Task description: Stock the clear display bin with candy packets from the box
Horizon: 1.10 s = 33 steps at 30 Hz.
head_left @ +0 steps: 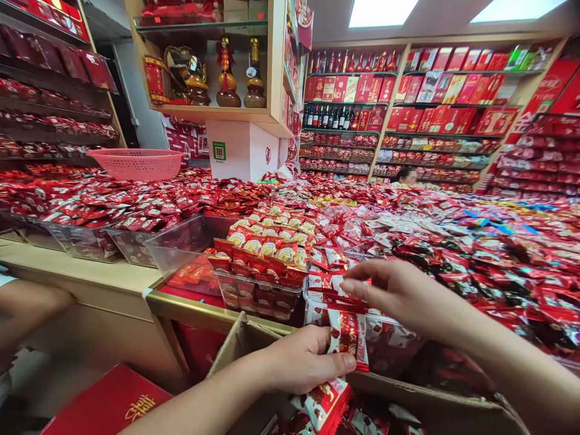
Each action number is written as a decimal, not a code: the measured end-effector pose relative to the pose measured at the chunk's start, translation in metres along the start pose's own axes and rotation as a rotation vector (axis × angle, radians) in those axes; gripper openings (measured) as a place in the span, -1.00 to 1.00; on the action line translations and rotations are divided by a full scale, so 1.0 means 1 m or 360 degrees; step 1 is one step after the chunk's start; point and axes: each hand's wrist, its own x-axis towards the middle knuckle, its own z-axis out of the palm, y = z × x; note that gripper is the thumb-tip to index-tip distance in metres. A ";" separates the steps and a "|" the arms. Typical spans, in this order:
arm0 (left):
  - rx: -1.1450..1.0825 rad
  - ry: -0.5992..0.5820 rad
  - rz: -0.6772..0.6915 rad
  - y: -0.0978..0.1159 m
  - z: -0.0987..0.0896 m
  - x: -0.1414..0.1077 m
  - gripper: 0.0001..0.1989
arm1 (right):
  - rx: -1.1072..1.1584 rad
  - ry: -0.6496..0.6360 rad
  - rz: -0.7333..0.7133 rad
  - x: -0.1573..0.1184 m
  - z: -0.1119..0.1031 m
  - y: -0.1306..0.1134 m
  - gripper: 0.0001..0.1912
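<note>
My left hand point(296, 359) is closed around a red-and-white wrapped candy packet point(348, 332), thumb on top, above an open cardboard box point(437, 396). Just below that hand, another similar packet point(324, 403) shows over more packets inside the box. My right hand point(396, 293) reaches over a clear plastic bin point(385, 338), its thumb and fingertips closed at a red-and-white packet point(333, 284) on top of the bin. Part of that packet is hidden by the fingers.
Left of the bin stands a clear tub point(258, 296) stacked with red-and-yellow packets. Heaps of packets point(453, 241) cover the counter. A pink basket point(136, 164) sits at the back. A red box point(109, 402) lies lower left, near another person's arm point(31, 308).
</note>
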 end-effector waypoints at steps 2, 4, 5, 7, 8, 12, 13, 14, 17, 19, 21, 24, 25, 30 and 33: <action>-0.0032 -0.0019 -0.0033 0.000 0.002 0.000 -0.57 | 0.0104 -0.0074 0.0031 -0.021 0.009 0.000 -0.85; -0.0013 -0.0007 -0.0100 -0.001 0.004 0.001 -0.56 | 0.0239 -0.0111 0.0058 -0.034 0.017 0.004 -0.87; -0.0008 0.0002 -0.0129 -0.001 0.004 0.001 -0.56 | 0.0311 -0.0100 0.0071 -0.038 0.021 0.007 -0.86; -0.0073 0.0011 -0.0160 -0.002 0.005 0.001 -0.57 | 0.0494 -0.0035 0.0111 -0.046 0.026 0.013 -0.82; -0.0152 -0.0017 -0.0184 -0.002 0.005 0.001 -0.57 | 0.0642 -0.0021 0.0153 -0.049 0.027 0.015 -0.80; -0.0545 -0.0350 -0.0323 -0.004 0.009 -0.005 -0.55 | 0.1609 -0.0279 0.0278 -0.066 0.038 0.020 -0.60; -0.0599 -0.0395 -0.0343 -0.005 0.011 -0.006 -0.56 | 0.1818 -0.0392 0.0284 -0.070 0.042 0.020 -0.47; -0.0633 -0.0409 -0.0333 -0.005 0.014 -0.008 -0.56 | 0.1984 -0.0489 0.0286 -0.074 0.046 0.020 -0.38; -0.0657 -0.0408 -0.0273 -0.007 0.025 -0.008 -0.55 | 0.2303 -0.0574 0.0345 -0.078 0.058 0.016 -0.31; -0.0595 -0.0387 -0.0321 -0.010 0.028 -0.006 -0.53 | 0.2388 -0.0491 0.0392 -0.076 0.062 0.013 -0.35; -0.0454 -0.0382 -0.0377 -0.011 0.027 -0.004 -0.52 | 0.2355 -0.0336 0.0415 -0.073 0.060 0.012 -0.42; -0.0307 -0.0419 -0.0271 -0.005 0.020 -0.002 -0.45 | 0.2139 -0.0060 0.0402 -0.068 0.056 0.014 -0.48; -0.0277 -0.0401 -0.0224 -0.001 0.018 -0.002 -0.42 | 0.2023 0.0014 0.0389 -0.067 0.055 0.015 -0.48; 0.0042 -0.0088 -0.0210 0.008 0.020 -0.002 -0.45 | 0.1557 0.0120 0.0344 -0.066 0.060 0.021 -0.56; -0.0028 -0.0053 -0.0306 0.004 0.024 -0.001 -0.41 | 0.1645 0.0107 0.0376 -0.067 0.063 0.018 -0.56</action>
